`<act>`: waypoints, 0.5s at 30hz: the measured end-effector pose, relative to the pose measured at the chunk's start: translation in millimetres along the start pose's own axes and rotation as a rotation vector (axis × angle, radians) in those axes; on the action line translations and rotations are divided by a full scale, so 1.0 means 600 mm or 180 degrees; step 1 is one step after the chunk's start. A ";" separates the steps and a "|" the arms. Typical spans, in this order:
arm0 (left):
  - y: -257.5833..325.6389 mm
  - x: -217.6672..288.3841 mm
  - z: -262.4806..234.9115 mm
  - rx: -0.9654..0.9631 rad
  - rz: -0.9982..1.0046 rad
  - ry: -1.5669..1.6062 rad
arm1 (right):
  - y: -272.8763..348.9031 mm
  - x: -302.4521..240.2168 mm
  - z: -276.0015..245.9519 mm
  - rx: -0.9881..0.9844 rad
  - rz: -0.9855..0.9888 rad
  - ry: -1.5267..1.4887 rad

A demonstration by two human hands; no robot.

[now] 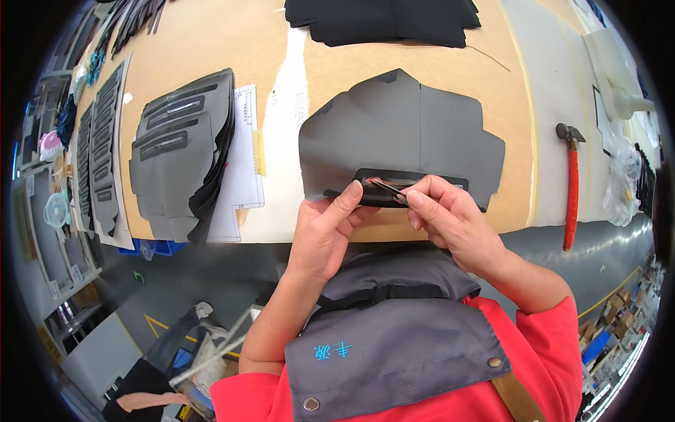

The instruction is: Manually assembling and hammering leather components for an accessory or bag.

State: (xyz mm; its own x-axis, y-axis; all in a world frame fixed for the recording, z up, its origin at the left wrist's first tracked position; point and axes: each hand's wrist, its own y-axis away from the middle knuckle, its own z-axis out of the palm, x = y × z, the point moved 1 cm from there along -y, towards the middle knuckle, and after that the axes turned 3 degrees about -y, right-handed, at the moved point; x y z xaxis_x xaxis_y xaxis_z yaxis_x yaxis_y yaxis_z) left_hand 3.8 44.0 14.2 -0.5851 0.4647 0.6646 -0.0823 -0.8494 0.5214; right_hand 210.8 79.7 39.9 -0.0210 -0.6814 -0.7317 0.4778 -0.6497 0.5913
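A grey cut fabric panel (415, 133) lies on the brown worktable (211, 42) in front of me, its near edge at the table's rim. On that near edge sits a black frame-shaped piece (450, 180) with a long slot. My left hand (327, 228) grips the panel's near edge, thumb lying on the black frame's left end. My right hand (443, 214) pinches a thin dark strip (389, 188) over the slot, its fingertips meeting the left thumb.
A stack of grey panels with black frames (179, 151) lies to the left on white paper sheets (246, 162). Black fabric pieces (387, 21) sit at the far edge. A red-handled hammer (571, 186) lies to the right. More grey strips (102, 151) lie far left.
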 end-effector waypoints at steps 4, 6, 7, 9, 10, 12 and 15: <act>0.003 -0.002 -0.001 -0.0018 0.0001 -0.0031 | -0.002 -0.012 -0.001 -0.0045 0.0050 0.0130; 0.004 -0.001 0.000 0.0000 0.0065 -0.0078 | -0.003 -0.014 -0.001 -0.0051 0.0035 0.0174; 0.004 -0.001 0.000 0.0000 0.0063 -0.0078 | -0.004 -0.014 -0.002 -0.0061 0.0019 0.0218; 0.004 0.000 -0.001 0.0020 0.0070 -0.0039 | -0.004 -0.017 -0.002 -0.0073 0.0015 0.0200; 0.004 0.001 0.000 0.0017 0.0064 -0.0037 | -0.004 -0.018 -0.001 -0.0087 0.0008 0.0182; 0.003 0.003 0.002 0.0019 0.0093 -0.0005 | -0.006 -0.019 -0.001 -0.0101 -0.0031 0.0167; 0.002 0.006 0.006 0.0056 0.0121 -0.0065 | -0.010 -0.027 0.000 -0.0123 -0.0072 0.0178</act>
State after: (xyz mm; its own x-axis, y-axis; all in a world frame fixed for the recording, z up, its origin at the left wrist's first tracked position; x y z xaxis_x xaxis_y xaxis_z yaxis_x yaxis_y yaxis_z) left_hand 4.7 45.5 19.0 -0.5709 0.4372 0.6949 -0.0459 -0.8621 0.5047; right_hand 208.0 94.6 48.2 0.0165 -0.6461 -0.7631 0.5112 -0.6504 0.5618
